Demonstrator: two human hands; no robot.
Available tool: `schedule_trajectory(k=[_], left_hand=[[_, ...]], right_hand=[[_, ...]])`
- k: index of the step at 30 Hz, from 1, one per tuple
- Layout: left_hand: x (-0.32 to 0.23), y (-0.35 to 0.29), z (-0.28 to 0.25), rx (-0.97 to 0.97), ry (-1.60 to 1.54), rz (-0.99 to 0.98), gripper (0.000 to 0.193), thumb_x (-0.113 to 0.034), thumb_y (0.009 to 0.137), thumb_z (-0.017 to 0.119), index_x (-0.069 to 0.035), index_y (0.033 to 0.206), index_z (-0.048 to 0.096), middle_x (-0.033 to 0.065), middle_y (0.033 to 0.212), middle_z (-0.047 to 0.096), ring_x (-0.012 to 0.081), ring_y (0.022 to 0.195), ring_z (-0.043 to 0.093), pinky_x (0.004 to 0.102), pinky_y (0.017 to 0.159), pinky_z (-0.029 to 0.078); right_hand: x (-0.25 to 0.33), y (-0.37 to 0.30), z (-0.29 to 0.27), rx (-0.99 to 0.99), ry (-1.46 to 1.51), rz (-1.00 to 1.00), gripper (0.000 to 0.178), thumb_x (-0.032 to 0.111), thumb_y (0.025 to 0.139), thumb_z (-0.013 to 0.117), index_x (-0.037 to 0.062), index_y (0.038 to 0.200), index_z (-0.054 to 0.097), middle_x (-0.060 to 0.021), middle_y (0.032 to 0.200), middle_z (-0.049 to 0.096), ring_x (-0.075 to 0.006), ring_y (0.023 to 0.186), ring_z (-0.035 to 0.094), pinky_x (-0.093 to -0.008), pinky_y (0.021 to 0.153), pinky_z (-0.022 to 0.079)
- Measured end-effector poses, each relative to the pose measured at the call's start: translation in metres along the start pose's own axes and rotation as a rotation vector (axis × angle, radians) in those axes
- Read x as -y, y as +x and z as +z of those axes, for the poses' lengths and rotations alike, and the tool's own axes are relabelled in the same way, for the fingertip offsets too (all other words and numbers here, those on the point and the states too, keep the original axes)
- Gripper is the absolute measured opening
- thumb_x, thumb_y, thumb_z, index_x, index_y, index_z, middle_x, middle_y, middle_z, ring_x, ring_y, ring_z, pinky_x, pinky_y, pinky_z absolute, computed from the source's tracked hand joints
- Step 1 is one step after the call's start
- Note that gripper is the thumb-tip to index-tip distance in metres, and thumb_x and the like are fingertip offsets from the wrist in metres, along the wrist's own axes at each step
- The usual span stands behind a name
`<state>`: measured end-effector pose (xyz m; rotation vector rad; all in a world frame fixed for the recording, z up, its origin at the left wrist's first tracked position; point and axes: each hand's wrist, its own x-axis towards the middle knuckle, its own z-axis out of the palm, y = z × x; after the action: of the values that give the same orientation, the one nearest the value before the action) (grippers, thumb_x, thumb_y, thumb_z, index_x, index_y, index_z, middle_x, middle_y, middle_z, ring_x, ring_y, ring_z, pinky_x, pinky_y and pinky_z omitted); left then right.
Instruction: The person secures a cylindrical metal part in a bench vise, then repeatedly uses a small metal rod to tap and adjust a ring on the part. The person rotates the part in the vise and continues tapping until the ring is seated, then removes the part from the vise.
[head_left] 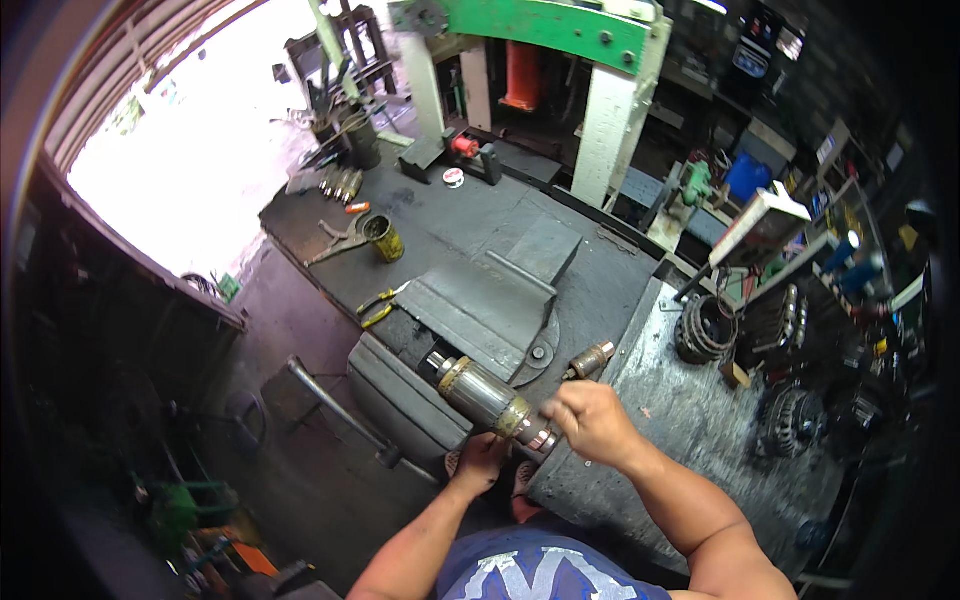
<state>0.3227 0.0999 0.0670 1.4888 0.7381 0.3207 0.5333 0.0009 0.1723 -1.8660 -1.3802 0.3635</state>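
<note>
A motor armature point(487, 396) with a copper commutator point(539, 437) at its near end lies slantwise at the jaws of a large grey bench vise point(470, 308). My left hand point(483, 464) is curled up against the underside of the armature, close to the winding beside the commutator. Its fingertips are partly hidden. Above and right of the commutator, my right hand point(592, 424) is closed in a fist, its fingers slightly blurred. Whatever either hand grips cannot be made out. A smaller armature point(590, 360) rests on the bench beyond my right hand.
Yellow-handled pliers point(377, 308), a yellow can point(382, 239) and a metal puller point(335, 243) lie left of the vise. The vise handle point(340, 410) sticks out leftward. A green-and-white press frame point(610, 125) stands behind. Round stator parts point(707, 330) sit at right.
</note>
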Motion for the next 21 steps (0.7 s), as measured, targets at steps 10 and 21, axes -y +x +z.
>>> schedule_trajectory(k=[10, 21], left_hand=[[0.005, 0.032, 0.026, 0.020, 0.052, 0.497, 0.019, -0.019, 0.101, 0.060, -0.002, 0.097, 0.067, 0.0112, 0.086, 0.068, 0.0243, 0.079, 0.064, 0.0380, 0.076, 0.051], [0.001, 0.025, 0.017, 0.136, 0.078, 0.393, 0.024, -0.023, 0.105, 0.054, -0.004, 0.114, 0.066, 0.0157, 0.109, 0.070, 0.0340, 0.105, 0.066, 0.0438, 0.093, 0.049]], right_hand=[[0.042, 0.038, -0.043, 0.146, -0.245, -0.339, 0.018, 0.017, 0.087, 0.076, 0.0077, 0.076, 0.065, -0.0122, 0.068, 0.060, -0.0327, 0.067, 0.063, -0.0438, 0.063, 0.047], [0.023, 0.030, -0.041, 0.270, -0.374, -0.304, 0.033, 0.025, 0.087, 0.078, 0.0062, 0.071, 0.055, -0.0108, 0.068, 0.061, -0.0334, 0.067, 0.063, -0.0469, 0.065, 0.049]])
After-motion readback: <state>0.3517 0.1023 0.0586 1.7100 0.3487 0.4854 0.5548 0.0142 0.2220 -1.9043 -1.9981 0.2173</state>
